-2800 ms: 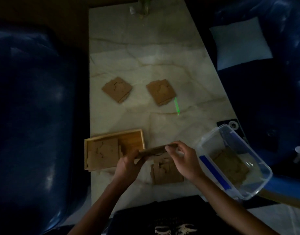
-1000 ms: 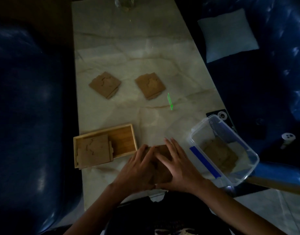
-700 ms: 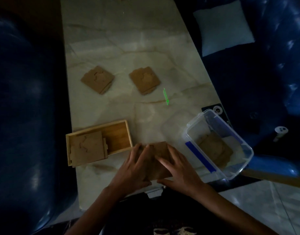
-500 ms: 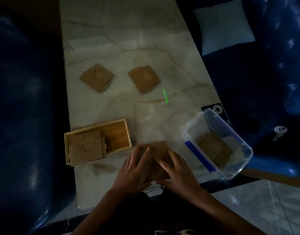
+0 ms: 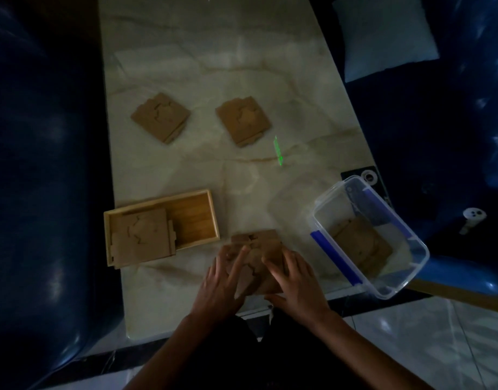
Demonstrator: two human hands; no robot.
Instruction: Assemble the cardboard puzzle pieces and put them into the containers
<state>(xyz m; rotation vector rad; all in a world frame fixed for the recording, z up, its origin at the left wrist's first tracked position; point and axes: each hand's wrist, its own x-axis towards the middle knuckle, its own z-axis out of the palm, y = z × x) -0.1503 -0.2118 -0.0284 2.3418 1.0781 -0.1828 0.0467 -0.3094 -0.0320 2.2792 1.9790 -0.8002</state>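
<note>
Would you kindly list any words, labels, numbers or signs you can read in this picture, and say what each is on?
None can be read.
Dark panel at the table's right edge: a round white ring mark, too blurred to read.
Puzzle pieces, wooden tray, clear tub: no print visible.

The marble table [image 5: 242, 66] has wide bare room in its far half. In the middle lie two cardboard stacks, one left [image 5: 160, 117] and one right [image 5: 243, 121], with an open lane between them. Near the front, the wooden tray [image 5: 191, 209] closes the left side and the clear plastic box [image 5: 324, 209] the right side; bare marble separates them. Dark sofas [image 5: 39, 164] border both long edges.
</note>
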